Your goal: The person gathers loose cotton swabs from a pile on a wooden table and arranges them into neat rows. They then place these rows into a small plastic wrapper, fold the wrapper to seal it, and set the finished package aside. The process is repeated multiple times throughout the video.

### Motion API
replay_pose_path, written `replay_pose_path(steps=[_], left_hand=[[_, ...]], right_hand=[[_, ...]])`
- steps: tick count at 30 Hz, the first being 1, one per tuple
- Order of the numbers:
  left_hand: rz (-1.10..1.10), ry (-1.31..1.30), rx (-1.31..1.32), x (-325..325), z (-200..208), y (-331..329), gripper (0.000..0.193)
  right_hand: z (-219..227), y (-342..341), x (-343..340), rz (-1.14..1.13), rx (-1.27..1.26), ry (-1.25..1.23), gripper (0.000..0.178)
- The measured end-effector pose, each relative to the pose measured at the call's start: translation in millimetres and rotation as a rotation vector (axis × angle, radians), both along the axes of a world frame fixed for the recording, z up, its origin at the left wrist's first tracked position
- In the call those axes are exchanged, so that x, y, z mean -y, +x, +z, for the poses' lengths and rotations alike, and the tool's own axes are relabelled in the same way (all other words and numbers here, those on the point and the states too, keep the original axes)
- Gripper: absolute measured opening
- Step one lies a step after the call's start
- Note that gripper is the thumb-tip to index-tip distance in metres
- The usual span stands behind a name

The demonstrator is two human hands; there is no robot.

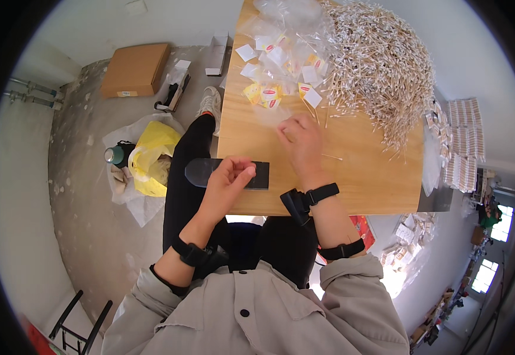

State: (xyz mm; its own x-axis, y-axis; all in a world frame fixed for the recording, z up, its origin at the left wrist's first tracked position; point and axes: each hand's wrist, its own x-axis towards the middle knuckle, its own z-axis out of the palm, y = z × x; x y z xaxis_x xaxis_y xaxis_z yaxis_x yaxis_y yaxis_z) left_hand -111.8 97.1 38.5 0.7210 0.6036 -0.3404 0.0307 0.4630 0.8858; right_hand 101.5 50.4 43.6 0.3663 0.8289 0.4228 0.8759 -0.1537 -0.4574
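Observation:
My left hand (229, 179) is closed, thumb against the curled fingers, over a dark flat block (261, 176) at the table's near left edge. A greyish see-through piece with a rounded end (198, 172) sticks out past the edge on its other side. What the left fingers hold, if anything, is hidden. Farther right, my right hand (302, 145) hovers above the wooden table with its fingers curled in; I cannot make out anything in them. Just beyond it are a thin clear film (267, 115), several yellow-and-white cards (269, 93) and a few loose cotton swabs (332, 157).
A large heap of cotton swabs (381, 65) covers the table's far right. Clear plastic bags (293, 21) lie at the far left. Stacked swab packs (465, 133) stand beyond the right edge. On the floor are a cardboard box (136, 70), a yellow bag (153, 155) and a green-topped bottle (114, 155).

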Motion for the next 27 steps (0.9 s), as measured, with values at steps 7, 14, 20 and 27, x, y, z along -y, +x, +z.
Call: replay_pose_path(steps=[7,14,20,27], left_hand=[[0.092,-0.011,-0.084,-8,-6,5,0.044],[0.062,-0.066,-0.062,-11,2,7,0.042],[0.128,-0.024,-0.164,-10,-9,26,0.028],[0.13,-0.052,-0.051,-15,-12,1,0.017]], right_hand=[[-30,-29,15,0.0,-0.374,0.055,0.013],[-11,-26,14,-0.089,-0.152,0.036,0.013],[-12,-45,23,0.178,-0.041,-0.019,0.019],[-2,-74,39,-0.24,-0.718,0.181,0.016]])
